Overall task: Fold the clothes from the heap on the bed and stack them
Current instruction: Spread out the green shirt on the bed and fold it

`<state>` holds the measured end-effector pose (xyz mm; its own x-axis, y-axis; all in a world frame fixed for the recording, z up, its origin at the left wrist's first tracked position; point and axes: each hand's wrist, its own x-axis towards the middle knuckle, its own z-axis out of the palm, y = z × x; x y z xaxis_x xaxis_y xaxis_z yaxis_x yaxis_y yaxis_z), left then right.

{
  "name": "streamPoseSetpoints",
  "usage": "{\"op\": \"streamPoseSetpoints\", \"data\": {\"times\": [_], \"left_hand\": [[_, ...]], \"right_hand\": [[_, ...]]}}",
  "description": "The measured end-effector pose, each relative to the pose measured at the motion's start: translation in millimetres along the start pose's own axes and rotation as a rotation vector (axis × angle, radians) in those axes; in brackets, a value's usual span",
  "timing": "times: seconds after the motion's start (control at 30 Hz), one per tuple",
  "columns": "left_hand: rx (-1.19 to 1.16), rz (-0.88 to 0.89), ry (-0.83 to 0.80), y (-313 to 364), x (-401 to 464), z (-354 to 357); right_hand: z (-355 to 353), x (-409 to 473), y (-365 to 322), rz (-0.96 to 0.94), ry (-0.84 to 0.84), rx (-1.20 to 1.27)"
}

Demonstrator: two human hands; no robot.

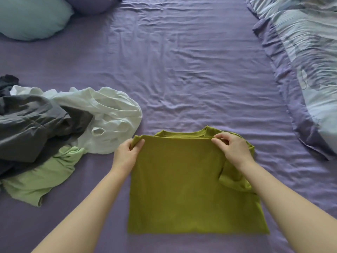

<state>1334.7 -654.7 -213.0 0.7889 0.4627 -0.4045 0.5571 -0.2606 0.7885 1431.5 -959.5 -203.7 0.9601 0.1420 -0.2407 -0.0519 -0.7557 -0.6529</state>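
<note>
1. One view only, worn on your head, looking forward and down across the bed [191, 61].
2. It sits close: your forearms enter at five and seven o'clock.
3. The pillows [31, 17] lie far off at eleven o'clock.

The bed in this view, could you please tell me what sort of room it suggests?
Most likely a home bedroom: a purple sheet covers the bed, pillows lie at its head, and a patterned duvet is pushed to one side.

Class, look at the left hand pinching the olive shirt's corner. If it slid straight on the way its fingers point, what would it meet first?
Probably the white garment in the heap, just beyond the left hand; the olive shirt would drag along. Depth is unclear.
</note>
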Motion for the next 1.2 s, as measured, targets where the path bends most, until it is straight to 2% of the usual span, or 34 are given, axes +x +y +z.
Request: {"op": "streamPoseSetpoints", "data": {"times": [0.07, 0.2, 0.27, 0.33, 0.4, 0.43, 0.53, 0.6, 0.63, 0.77, 0.8, 0.97, 1.07, 1.2], "left_hand": [[0.102, 0.009, 0.074, 2.1, 15.1, 3.8], [0.597, 0.009, 0.251, 4.0, 17.8, 25.5], [0.706, 0.176, 0.262, 5.6, 2.1, 44.5], [0.749, 0.469, 0.158, 8.3, -14.0, 67.3], [0.770, 0.696, 0.058, 12.1, -20.5, 88.4], [0.772, 0.734, 0.027, 15.8, -19.3, 97.9], [0.745, 0.618, -0.026, 29.3, -8.6, 122.8], [0.775, 0.553, -0.047, 36.0, 4.7, 135.5], [0.808, 0.535, -0.061, 38.9, 12.4, 140.2], [0.915, 0.448, -0.143, 50.0, 32.3, 144.5], [0.927, 0.437, -0.153, 50.5, 33.4, 143.5], [0.985, 0.485, -0.080, 44.2, 25.9, 135.3], [0.999, 0.464, -0.019, 41.8, 23.0, 131.0], [0.927, 0.549, 0.034, 42.0, 22.5, 125.6]], "right_hand": [[6.1, 14.1, 0.4, 0.007, -0.028, -0.017], [16.9, 12.5, 13.0, -0.037, -0.076, -0.113], [17.6, -5.3, 23.9, -0.153, -0.041, -0.191], [14.8, -28.2, 37.4, -0.270, -0.003, -0.277], [9.3, -47.2, 50.8, -0.345, -0.044, -0.366], [6.2, -53.5, 56.6, -0.381, -0.087, -0.414], [-3.6, -58.7, 69.0, -0.467, -0.194, -0.524], [-7.2, -56.0, 76.1, -0.493, -0.151, -0.494], [-7.7, -54.0, 78.8, -0.451, -0.086, -0.405], [-14.1, -38.5, 79.0, 0.032, 0.118, 0.186], [-16.6, -34.1, 80.4, 0.096, 0.139, 0.250], [-25.2, -21.6, 85.8, 0.141, 0.232, 0.155], [-27.3, -14.0, 92.4, 0.178, 0.223, 0.042], [-28.8, -7.6, 95.9, 0.163, 0.202, 0.004]]}}
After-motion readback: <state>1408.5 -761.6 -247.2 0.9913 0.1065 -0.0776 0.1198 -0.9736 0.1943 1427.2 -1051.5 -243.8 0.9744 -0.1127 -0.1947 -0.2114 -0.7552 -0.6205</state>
